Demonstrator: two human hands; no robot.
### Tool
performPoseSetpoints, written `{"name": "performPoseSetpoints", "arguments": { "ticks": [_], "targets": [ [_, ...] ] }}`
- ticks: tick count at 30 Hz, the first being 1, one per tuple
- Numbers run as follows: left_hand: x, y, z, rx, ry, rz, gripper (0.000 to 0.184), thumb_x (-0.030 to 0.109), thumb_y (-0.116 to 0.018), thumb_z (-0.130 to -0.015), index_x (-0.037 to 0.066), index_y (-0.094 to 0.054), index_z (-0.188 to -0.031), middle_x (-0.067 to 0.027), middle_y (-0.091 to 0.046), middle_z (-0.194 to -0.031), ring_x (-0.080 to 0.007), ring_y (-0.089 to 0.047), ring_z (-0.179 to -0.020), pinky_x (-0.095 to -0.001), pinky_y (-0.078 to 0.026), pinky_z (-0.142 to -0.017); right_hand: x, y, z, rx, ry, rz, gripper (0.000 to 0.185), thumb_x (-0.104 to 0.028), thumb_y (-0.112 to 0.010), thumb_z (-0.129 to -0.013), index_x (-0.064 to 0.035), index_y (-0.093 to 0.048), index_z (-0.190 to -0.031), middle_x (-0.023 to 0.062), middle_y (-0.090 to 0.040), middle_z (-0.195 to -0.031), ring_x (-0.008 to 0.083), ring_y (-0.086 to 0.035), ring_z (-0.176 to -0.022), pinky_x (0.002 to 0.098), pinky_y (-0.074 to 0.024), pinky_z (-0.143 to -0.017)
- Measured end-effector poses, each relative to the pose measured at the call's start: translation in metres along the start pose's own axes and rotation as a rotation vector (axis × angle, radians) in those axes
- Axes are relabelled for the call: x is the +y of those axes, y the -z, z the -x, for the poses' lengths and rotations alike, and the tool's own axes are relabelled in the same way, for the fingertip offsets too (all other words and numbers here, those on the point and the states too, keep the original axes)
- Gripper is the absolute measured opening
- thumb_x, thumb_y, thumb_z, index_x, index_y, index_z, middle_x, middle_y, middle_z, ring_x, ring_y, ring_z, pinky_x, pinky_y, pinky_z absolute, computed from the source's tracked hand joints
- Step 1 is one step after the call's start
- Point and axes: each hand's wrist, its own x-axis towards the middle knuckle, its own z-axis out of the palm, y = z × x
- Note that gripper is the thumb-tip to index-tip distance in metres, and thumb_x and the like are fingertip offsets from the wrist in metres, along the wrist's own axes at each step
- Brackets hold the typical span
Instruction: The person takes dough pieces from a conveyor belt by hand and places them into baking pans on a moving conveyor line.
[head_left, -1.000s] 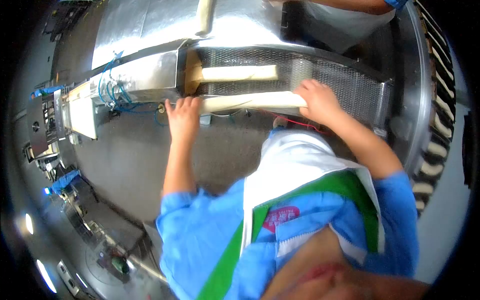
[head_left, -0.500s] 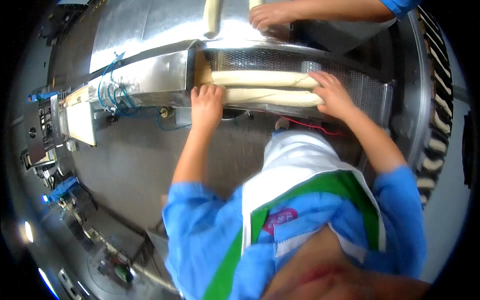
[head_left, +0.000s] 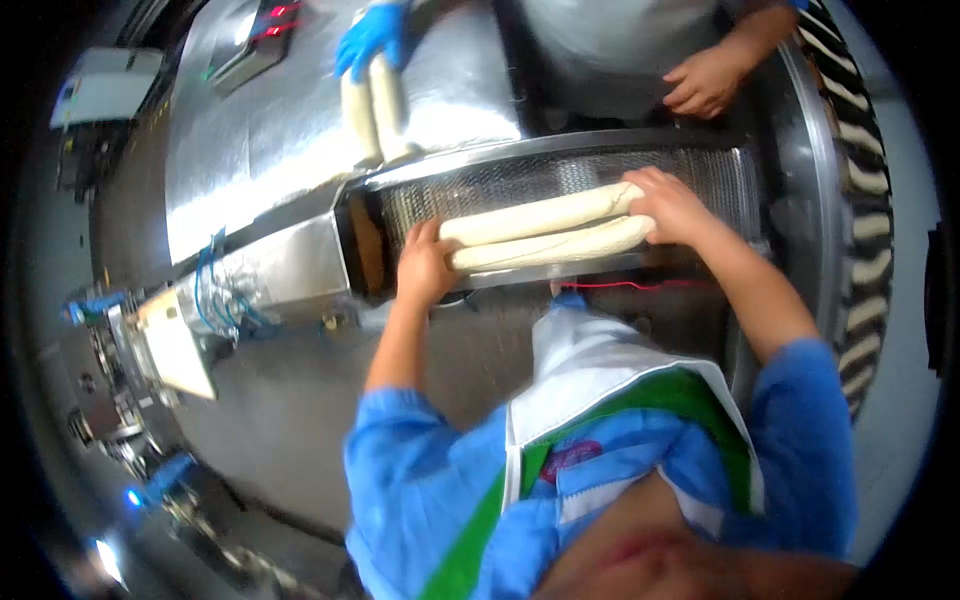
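Observation:
Two long pale dough logs lie side by side between my hands, over the metal mesh conveyor. At their left ends, my left hand has its fingers wrapped round both. My right hand grips the opposite ends, thumb below and fingers above. The logs slope slightly upward to the right in view. Whether they rest on the belt or hang just above it, I cannot tell.
Across the conveyor, a co-worker's blue-gloved hand holds two dough logs on the steel table; their bare hand hovers right. A metal housing stands left, a red-lit scale behind. Dough strips line the right.
Both dough logs, held in my hands, have tilted and moved away from the metal housing. My view has shifted. A blue-gloved hand with two dough logs now shows across the conveyor.

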Motion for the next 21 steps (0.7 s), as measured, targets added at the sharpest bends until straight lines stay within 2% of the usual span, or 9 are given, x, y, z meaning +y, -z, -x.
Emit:
{"name": "performPoseSetpoints", "arguments": {
  "ticks": [2, 4, 6, 7, 9, 15, 18, 20, 21],
  "targets": [
    [0.001, -0.007, -0.014, -0.063, 0.024, -0.013, 0.027, 0.016, -0.076, -0.066, 0.014, -0.072, -0.092, -0.0133, -0.051, -0.129, -0.0364, -0.044, -0.121, -0.0420, -0.042, -0.099, 0.004, -0.005, 0.004, 0.036, -0.066, 0.034, 0.036, -0.010, -0.078, -0.048, -0.0115, -0.070, -0.083, 0.0074, -0.053, -0.115, 0.0281, -0.046, -0.113, 0.0391, -0.0397, -0.096],
    [0.023, 0.006, -0.024, -0.250, 0.099, -0.053, 0.038, 0.031, -0.079, -0.067, 0.010, -0.071, -0.098, -0.0154, -0.050, -0.130, -0.0346, -0.046, -0.118, -0.0427, -0.040, -0.100, 0.012, -0.017, 0.016, 0.117, -0.072, 0.044, 0.030, -0.016, -0.076, -0.054, -0.0161, -0.072, -0.084, 0.0058, -0.054, -0.105, 0.0270, -0.048, -0.107, 0.0396, -0.0418, -0.089],
    [0.035, 0.005, -0.028, -0.304, 0.022, -0.250, 0.048, 0.038, -0.078, -0.069, 0.007, -0.069, -0.105, -0.0181, -0.048, -0.131, -0.0336, -0.046, -0.118, -0.0426, -0.039, -0.101, 0.007, -0.020, 0.028, 0.138, -0.178, 0.119, 0.027, -0.023, -0.073, -0.060, -0.0208, -0.072, -0.087, 0.0062, -0.053, -0.102, 0.0262, -0.047, -0.106, 0.0422, -0.0415, -0.088],
    [0.036, 0.005, -0.028, -0.245, -0.058, -0.282, 0.043, 0.033, -0.073, -0.073, 0.008, -0.068, -0.107, -0.0194, -0.051, -0.128, -0.0353, -0.047, -0.117, -0.0439, -0.039, -0.100, 0.004, -0.025, 0.037, 0.055, -0.235, 0.193, 0.028, -0.027, -0.074, -0.060, -0.0204, -0.072, -0.088, 0.0066, -0.053, -0.103, 0.0264, -0.047, -0.107, 0.0450, -0.0414, -0.088],
    [0.071, 0.023, -0.024, -0.167, -0.134, -0.373, 0.038, 0.026, -0.068, -0.075, 0.008, -0.067, -0.108, -0.0200, -0.054, -0.123, -0.0367, -0.047, -0.117, -0.0460, -0.040, -0.099, -0.012, -0.018, 0.076, 0.124, -0.280, 0.156, 0.031, -0.030, -0.075, -0.059, -0.0201, -0.072, -0.088, 0.0073, -0.053, -0.104, 0.0267, -0.046, -0.107, 0.0478, -0.0414, -0.087],
    [0.187, 0.049, -0.002, -0.020, -0.624, -0.563, 0.029, 0.025, -0.063, -0.075, 0.007, -0.071, -0.096, -0.0183, -0.061, -0.110, -0.0372, -0.057, -0.100, -0.0475, -0.047, -0.088, -0.064, -0.043, 0.226, 0.173, -0.512, -0.143, 0.034, -0.033, -0.075, -0.054, -0.0164, -0.072, -0.084, 0.0131, -0.053, -0.112, 0.0312, -0.048, -0.104, 0.0459, -0.0462, -0.081],
    [0.278, 0.015, 0.027, -0.031, -0.950, -0.511, 0.032, 0.027, -0.072, -0.065, 0.006, -0.072, -0.089, -0.0178, -0.062, -0.104, -0.0358, -0.058, -0.097, -0.0480, -0.047, -0.087, -0.093, -0.112, 0.350, 0.383, -0.643, -0.270, 0.036, -0.034, -0.075, -0.053, -0.0146, -0.072, -0.084, 0.0149, -0.054, -0.109, 0.0334, -0.049, -0.104, 0.0462, -0.0466, -0.082],
    [0.361, -0.016, 0.070, -0.078, -1.184, -0.500, 0.031, 0.023, -0.071, -0.060, 0.006, -0.071, -0.086, -0.0179, -0.062, -0.104, -0.0360, -0.056, -0.100, -0.0486, -0.044, -0.091, -0.130, -0.169, 0.438, 0.454, -0.768, -0.280, 0.038, -0.035, -0.076, -0.056, -0.0138, -0.071, -0.087, 0.0146, -0.056, -0.105, 0.0341, -0.048, -0.105, 0.0459, -0.0463, -0.082],
    [0.387, -0.043, 0.082, -0.104, -1.292, -0.485, 0.032, 0.021, -0.070, -0.059, 0.007, -0.070, -0.088, -0.0186, -0.061, -0.106, -0.0367, -0.056, -0.102, -0.0489, -0.043, -0.092, -0.145, -0.201, 0.478, 0.465, -0.914, -0.549, 0.037, -0.035, -0.076, -0.058, -0.0145, -0.071, -0.088, 0.0135, -0.056, -0.105, 0.0337, -0.048, -0.104, 0.0453, -0.0465, -0.082]
  ]
}}
